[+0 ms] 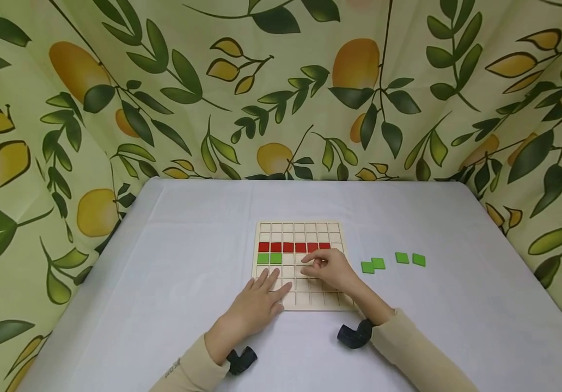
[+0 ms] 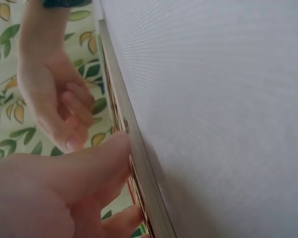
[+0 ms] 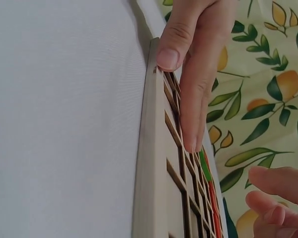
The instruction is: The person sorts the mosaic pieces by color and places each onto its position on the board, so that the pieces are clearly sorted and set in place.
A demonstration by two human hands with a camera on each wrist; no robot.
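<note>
A pale wooden grid board (image 1: 305, 300) lies on the table. A row of red square tiles (image 1: 288, 247) crosses it, with two green tiles (image 1: 269, 258) below at the left. My left hand (image 1: 253, 308) rests on the board's near left corner, fingers extended; in the right wrist view its thumb (image 3: 169, 57) touches the board's edge. Over the middle right of the grid is my right hand (image 1: 332, 269), index finger and thumb bent toward each other. The left wrist view shows the right hand (image 2: 64, 106) with curled fingers; whether a tile is between them is hidden.
Several loose green tiles (image 1: 402, 258) lie on the white tablecloth (image 1: 193, 239) to the right of the board, two of them touching or overlapping. A patterned curtain (image 1: 281, 98) with fruit and leaves hangs behind the table and at both sides.
</note>
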